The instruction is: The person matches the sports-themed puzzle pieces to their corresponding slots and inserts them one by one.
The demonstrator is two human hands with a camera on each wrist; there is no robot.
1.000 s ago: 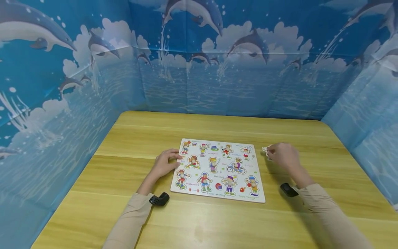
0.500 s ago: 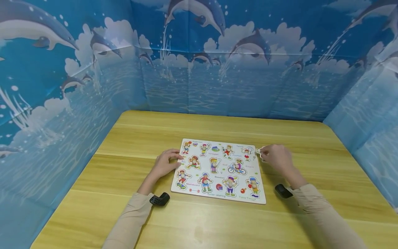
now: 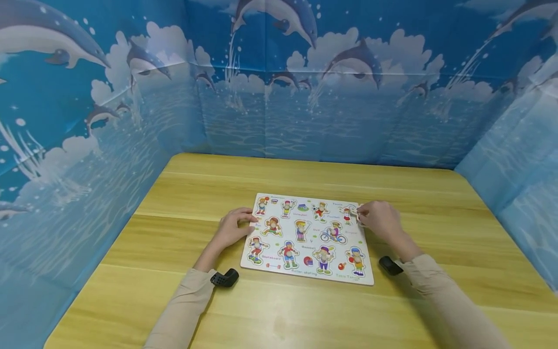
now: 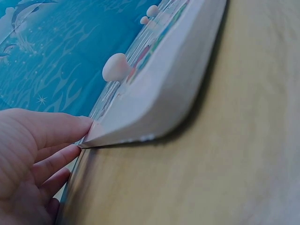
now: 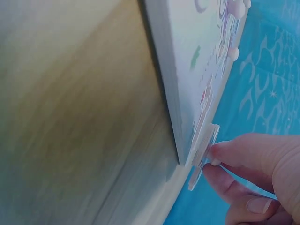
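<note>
A white peg puzzle board [image 3: 305, 238] with cartoon sports figures lies flat on the wooden table [image 3: 279, 310]. My left hand [image 3: 231, 229] rests against the board's left edge [image 4: 140, 126], fingers [image 4: 51, 140] fairly straight and touching it. My right hand [image 3: 380, 220] is at the board's far right corner and pinches a small flat puzzle piece [image 5: 204, 150] by its knob, held over the board's edge. White knobs [image 4: 116, 67] stand up from the other pieces set in the board.
Blue dolphin-print screens [image 3: 279, 87] wall the table on three sides. Black wrist-camera mounts [image 3: 224, 278] sit at both cuffs. Bare wood lies around the board on every side.
My right hand has moved left with the piece, from the table beside the board to the board's far right corner. The left hand has stayed at the left edge.
</note>
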